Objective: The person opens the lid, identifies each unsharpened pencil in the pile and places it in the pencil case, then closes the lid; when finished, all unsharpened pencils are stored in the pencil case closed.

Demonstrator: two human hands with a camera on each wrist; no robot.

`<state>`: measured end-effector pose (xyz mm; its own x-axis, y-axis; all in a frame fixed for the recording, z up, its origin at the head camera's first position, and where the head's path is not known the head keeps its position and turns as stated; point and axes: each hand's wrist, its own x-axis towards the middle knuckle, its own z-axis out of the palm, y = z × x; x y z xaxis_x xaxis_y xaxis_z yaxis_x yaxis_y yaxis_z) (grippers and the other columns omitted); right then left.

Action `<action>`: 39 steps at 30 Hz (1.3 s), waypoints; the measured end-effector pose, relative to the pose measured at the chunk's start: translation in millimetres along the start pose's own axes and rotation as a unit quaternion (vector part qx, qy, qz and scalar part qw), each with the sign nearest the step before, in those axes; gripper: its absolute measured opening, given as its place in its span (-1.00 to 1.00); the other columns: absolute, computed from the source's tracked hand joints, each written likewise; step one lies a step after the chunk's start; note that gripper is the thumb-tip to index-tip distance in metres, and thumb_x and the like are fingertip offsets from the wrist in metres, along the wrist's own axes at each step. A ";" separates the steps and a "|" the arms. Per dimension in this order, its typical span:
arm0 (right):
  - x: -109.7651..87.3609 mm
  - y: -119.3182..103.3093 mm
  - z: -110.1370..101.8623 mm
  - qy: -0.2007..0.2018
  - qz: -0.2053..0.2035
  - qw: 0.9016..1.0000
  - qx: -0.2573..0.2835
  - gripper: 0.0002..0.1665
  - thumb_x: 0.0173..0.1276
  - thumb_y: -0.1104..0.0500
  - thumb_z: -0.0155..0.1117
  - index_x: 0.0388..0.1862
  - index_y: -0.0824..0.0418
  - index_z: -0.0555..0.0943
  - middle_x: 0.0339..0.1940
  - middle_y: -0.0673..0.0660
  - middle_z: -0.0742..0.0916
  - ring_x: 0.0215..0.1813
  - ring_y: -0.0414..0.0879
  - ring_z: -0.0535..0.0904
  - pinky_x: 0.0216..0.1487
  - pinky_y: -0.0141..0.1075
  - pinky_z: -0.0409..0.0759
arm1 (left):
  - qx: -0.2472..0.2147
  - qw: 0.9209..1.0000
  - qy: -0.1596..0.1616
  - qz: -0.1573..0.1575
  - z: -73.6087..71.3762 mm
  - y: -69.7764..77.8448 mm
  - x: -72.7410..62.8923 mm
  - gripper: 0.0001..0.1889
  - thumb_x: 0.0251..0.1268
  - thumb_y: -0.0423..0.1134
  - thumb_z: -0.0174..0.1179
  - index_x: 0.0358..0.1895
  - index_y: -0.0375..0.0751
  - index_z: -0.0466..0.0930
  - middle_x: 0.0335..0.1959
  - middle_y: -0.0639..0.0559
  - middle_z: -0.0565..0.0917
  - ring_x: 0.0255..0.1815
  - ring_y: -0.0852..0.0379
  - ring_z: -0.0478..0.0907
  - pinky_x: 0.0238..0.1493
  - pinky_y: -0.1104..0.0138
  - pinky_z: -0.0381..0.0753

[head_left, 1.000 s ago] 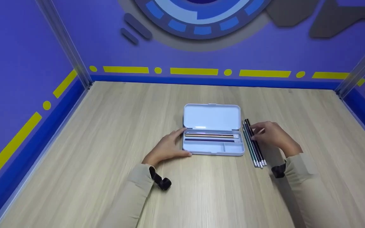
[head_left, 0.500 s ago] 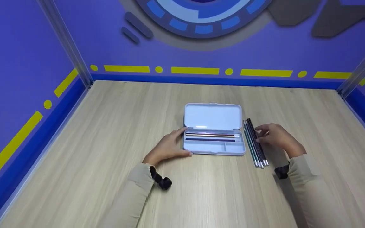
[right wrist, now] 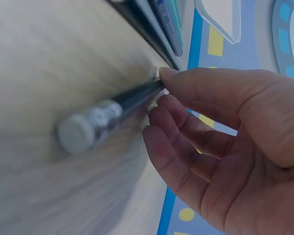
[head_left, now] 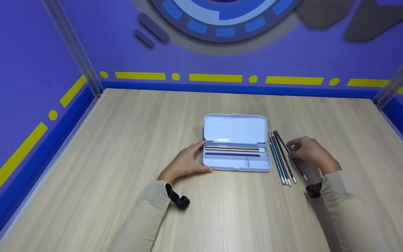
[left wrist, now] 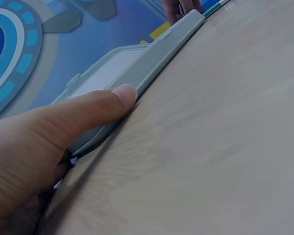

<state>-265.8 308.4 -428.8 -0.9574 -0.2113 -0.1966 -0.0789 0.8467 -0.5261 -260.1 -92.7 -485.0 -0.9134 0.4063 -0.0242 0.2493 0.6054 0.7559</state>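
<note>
My right hand (head_left: 308,151), thumb and fingertip nearly together, pinches a black pencil (right wrist: 134,96) beside the other pencils (head_left: 279,161); my left hand (head_left: 184,163), spread, grips the pencil case (head_left: 224,162) by its left end.

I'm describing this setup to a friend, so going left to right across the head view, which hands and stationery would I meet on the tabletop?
Left hand → open pencil case → loose pencils → right hand.
</note>
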 end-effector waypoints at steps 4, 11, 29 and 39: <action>0.2 1.5 -0.6 -0.003 0.005 1.000 0.010 -0.45 0.17 0.24 0.35 0.09 0.54 0.53 -0.24 0.39 0.70 -0.34 -0.07 0.61 -0.37 -0.32 0.54 | 0.002 1.000 0.001 0.003 -0.2 0.4 0.0 0.10 -0.22 0.14 0.53 0.49 0.03 0.15 0.49 -0.08 0.24 0.50 -0.09 0.14 0.49 0.05 0.14; 1.4 2.7 -1.8 -0.021 0.029 0.999 0.028 -0.45 0.21 0.24 0.32 0.13 0.53 0.51 -0.11 0.46 0.68 -0.27 -0.06 0.66 -0.30 -0.26 0.64 | 0.004 1.000 0.002 0.004 0.1 -0.2 0.6 0.10 -0.22 0.14 0.53 0.49 0.03 0.15 0.48 -0.08 0.24 0.50 -0.09 0.15 0.49 0.06 0.14; 1.5 2.3 -4.0 -0.046 0.042 0.994 0.088 -0.38 0.22 0.27 0.26 0.24 0.52 0.42 -0.07 0.43 0.66 -0.31 -0.11 0.66 -0.32 -0.22 0.71 | 0.015 1.000 0.003 0.016 -0.2 -0.4 1.0 0.09 -0.19 0.14 0.51 0.49 -0.02 0.15 0.46 -0.12 0.28 0.47 -0.13 0.20 0.46 0.03 0.19; 0.5 -2.5 -7.8 -0.025 0.043 0.994 0.093 -0.41 0.28 0.30 0.16 0.29 0.47 0.40 -0.05 0.43 0.65 -0.32 -0.10 0.62 -0.29 -0.23 0.70 | 0.006 1.000 0.001 0.011 -0.2 0.3 1.0 0.10 -0.21 0.13 0.52 0.50 0.00 0.14 0.48 -0.13 0.25 0.49 -0.13 0.16 0.48 0.03 0.16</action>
<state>-268.3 310.0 -421.1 -0.9429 -0.1699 -0.2864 0.0600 0.7593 -0.6480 -261.0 -92.3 -484.7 -0.9081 0.4186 -0.0056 0.2739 0.6042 0.7483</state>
